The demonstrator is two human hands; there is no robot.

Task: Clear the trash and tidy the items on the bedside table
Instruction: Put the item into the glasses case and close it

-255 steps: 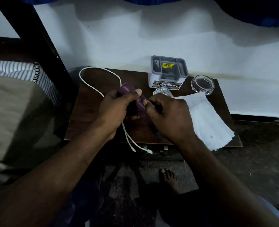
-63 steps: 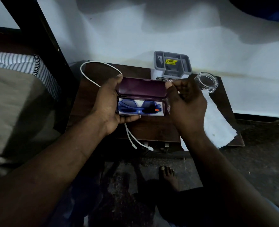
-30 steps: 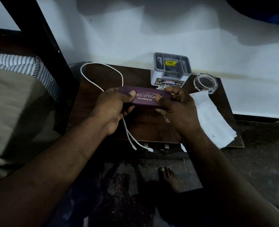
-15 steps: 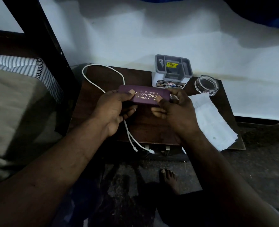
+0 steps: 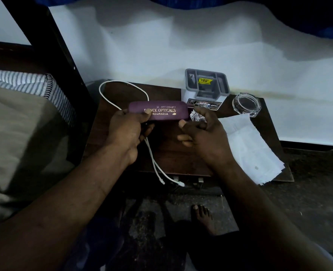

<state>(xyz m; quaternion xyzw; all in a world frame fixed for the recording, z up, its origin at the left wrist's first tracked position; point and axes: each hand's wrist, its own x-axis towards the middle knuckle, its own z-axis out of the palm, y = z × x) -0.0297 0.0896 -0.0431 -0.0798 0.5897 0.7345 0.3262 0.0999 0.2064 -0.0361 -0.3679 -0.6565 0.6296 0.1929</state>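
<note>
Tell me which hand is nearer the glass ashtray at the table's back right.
Right. The right hand is in front and left of the glass ashtray, apart from it; the left hand grips the purple case farther left.

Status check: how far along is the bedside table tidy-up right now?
Done: the purple glasses case is closed. In hand: the left hand grips it over the table; the right hand is curled by its end, and I cannot tell whether it is gripping anything. Left: the white cable lies sprawled, with a crumpled clear wrapper and loose papers to clear.
</note>
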